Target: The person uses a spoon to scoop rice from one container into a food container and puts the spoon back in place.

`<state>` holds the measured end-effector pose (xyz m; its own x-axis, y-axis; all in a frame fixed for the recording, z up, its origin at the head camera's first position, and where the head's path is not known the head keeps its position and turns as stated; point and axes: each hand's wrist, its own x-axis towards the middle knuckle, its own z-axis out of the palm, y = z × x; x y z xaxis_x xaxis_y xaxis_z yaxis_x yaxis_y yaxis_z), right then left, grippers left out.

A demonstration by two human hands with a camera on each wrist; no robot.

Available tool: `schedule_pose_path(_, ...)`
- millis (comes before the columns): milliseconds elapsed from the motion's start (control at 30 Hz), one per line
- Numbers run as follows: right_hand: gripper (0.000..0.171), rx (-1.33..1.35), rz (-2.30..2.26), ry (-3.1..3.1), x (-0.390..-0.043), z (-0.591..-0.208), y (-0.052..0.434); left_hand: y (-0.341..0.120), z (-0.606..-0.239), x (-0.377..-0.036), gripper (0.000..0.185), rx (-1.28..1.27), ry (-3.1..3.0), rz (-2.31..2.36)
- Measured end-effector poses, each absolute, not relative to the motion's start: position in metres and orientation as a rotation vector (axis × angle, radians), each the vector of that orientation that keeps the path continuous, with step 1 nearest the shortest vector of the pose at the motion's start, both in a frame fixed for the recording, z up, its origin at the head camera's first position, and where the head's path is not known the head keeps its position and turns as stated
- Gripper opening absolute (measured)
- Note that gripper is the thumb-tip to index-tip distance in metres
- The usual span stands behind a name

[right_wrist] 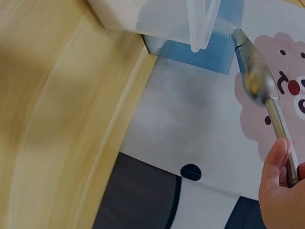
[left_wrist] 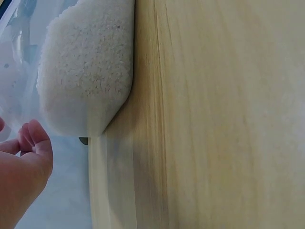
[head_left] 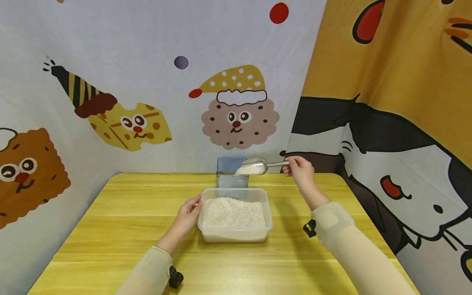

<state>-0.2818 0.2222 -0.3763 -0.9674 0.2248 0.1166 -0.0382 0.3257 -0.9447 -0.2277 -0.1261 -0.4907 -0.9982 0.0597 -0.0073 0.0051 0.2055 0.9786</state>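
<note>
Head view: the right hand (head_left: 300, 170), right of centre in the frame, is closing its thumb and fingers around the handle of a metal scoop (head_left: 261, 166). The scoop is pointing toward the left of the frame and is carrying white rice grains at its mouth, which is lying over the opening of a blue-tinted clear container (head_left: 232, 182) near the frame's centre. Just below it in the frame, a larger translucent tub (head_left: 236, 236) is standing upright on the yellow wood-grain counter (head_left: 147, 233) and is holding a broad heap of rice (head_left: 234, 213). The left hand (head_left: 188, 214), left of the tub, is resting relaxed, partly bent fingers against the tub's left side; no digit is reaching inside the rim. 2 pale sleeves (head_left: 333, 223) are entering from the lower edge, each bearing 1 small black device (head_left: 309, 228) at the wrist. A cartoon-printed cloth (head_left: 147, 61) is filling the upper frame. Left wrist view: rice is showing through the tub's wall at upper left. Right wrist view: the scoop's rounded underside is facing the camera at upper right.
</note>
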Motion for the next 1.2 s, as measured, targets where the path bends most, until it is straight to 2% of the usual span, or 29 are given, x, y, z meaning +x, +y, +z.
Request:
schedule_pose_path(500, 0.02, 0.538, 0.8, -2.36, -0.267, -0.369, 0.201, -0.125, -0.49, -0.228, 0.043, 0.078, 2.398, 1.954)
schedule_pose_path(633, 0.017, 0.615, 0.715, -2.322, -0.262, -0.369, 0.198, -0.126, -0.489, -0.227, 0.044, 0.072, 2.393, 1.949)
schedule_pose_path(767, 0.02, 0.528, 0.879, -2.288, -0.261, -0.373, 0.2, -0.126, -0.488, -0.227, 0.044, 0.064, 2.394, 1.942)
schedule_pose_path(933, 0.025, 0.311, 1.31, -2.212, -0.264, -0.379, 0.206, -0.127, -0.49, -0.227, 0.045, 0.072, 2.407, 1.93)
schedule_pose_path(1200, 0.032, -0.208, 2.11, -2.095, -0.262, -0.381, 0.219, -0.126, -0.492, -0.228, 0.045, 0.061, 2.396, 1.945)
